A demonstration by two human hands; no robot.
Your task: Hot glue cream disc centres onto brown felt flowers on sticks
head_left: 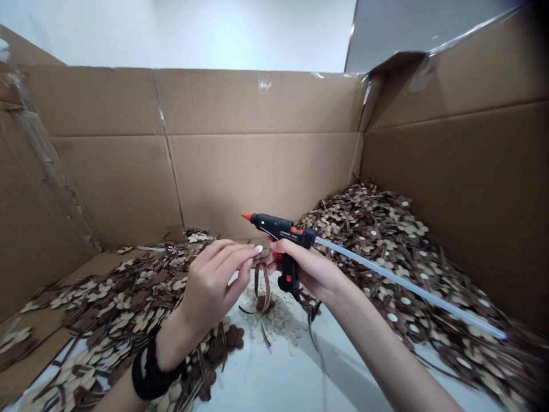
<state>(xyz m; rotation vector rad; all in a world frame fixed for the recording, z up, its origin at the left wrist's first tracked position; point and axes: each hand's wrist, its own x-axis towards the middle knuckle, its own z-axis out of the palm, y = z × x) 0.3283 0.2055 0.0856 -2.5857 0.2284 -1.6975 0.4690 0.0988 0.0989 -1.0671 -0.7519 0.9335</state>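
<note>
My right hand [311,266] is closed around a black glue gun [274,224] with an orange nozzle pointing left. A long translucent glue stick [407,284] sticks out of its back end. The thumb of that hand also steadies a brown felt flower [263,254], from which a striped ribbon [262,286] hangs down. At the flower's face, the fingertips of my left hand [217,274] pinch a small white disc [258,249]. Part of the flower is hidden behind my fingers.
Heaps of brown and beige felt flowers with ribbons lie left [124,303] and right [369,229]. Many small pale discs [278,315] are scattered on the white surface [274,383] below my hands. Taped cardboard walls [261,166] stand behind and on both sides.
</note>
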